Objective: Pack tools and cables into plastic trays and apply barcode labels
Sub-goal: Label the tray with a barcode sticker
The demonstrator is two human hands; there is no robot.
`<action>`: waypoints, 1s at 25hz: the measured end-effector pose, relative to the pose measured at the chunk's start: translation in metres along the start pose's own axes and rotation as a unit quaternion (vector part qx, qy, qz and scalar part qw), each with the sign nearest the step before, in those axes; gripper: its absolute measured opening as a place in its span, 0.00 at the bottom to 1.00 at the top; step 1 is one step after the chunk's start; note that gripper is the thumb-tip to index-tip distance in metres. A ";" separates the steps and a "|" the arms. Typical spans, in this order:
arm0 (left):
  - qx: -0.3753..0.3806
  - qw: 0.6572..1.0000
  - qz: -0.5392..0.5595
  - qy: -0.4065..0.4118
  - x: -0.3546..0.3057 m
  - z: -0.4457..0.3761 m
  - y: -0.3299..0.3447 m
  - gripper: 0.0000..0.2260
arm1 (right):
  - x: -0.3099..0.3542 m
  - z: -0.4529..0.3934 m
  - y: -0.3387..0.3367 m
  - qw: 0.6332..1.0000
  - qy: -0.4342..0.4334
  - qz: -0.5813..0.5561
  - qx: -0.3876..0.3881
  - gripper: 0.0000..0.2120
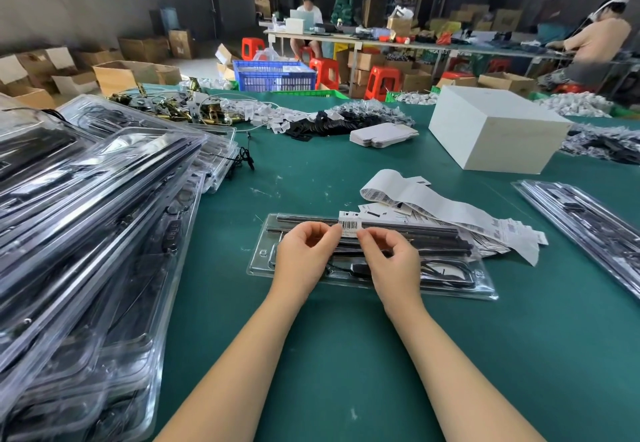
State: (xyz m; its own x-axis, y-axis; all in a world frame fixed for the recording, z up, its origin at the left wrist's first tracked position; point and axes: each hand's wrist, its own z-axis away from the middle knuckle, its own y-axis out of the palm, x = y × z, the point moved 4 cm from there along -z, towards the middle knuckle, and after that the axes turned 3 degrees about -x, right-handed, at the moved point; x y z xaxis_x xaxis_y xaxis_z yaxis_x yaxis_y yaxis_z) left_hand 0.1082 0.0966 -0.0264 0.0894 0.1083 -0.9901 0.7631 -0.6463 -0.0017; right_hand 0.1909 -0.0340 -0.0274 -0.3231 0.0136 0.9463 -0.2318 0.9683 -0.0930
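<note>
A tall, slanting heap of filled clear trays crowded the left side of the green counter, its lowest edges reaching nearly to the left forearm. To the right lay another filled tray, angled along the counter's edge. A white box stood farther back on the right, with flat folded cartons and a scatter of black and white parts beyond the work area. A curling strip of label backing paper and loose label sheets lay just behind the working tray, partly overlapping its far right corner.

Bare green counter stayed open in front of the working tray and between it and the right-hand tray; the left was hemmed in by the heap.

The working tray sat centred before the person, holding long black rods and a coiled black cable. Above its far edge, the left hand and right hand each pinched one end of a barcode label between thumb and forefinger, the other fingers curled loosely. Whether the label touched the rods could not be told.
</note>
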 end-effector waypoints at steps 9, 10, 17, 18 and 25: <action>-0.071 0.992 -0.106 0.008 0.003 -0.014 -0.040 0.11 | -0.002 0.000 0.006 0.997 0.023 0.050 0.056 0.06; -0.068 0.994 -0.077 -0.026 0.008 -0.017 -0.045 0.11 | -0.001 -0.001 0.005 0.997 0.044 0.025 0.051 0.06; -0.044 0.997 -0.023 -0.064 0.015 -0.021 -0.046 0.11 | 0.005 -0.006 0.021 0.985 0.144 0.096 0.023 0.20; -0.042 0.997 -0.018 -0.064 0.015 -0.021 -0.046 0.10 | 0.006 -0.003 0.024 0.982 0.129 0.138 0.021 0.22; -0.049 0.997 -0.038 -0.046 0.008 -0.013 -0.045 0.11 | 0.008 0.005 0.026 0.970 0.038 0.239 0.003 0.15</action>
State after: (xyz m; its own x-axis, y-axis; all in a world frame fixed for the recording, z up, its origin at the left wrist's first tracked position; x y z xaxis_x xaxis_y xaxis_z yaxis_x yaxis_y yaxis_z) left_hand 0.0829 0.1370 -0.0324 -0.0262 0.0813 -0.9963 0.8249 -0.5612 -0.0675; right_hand 0.1774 -0.0099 -0.0241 -0.3266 0.4791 0.8148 -0.0767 0.8457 -0.5281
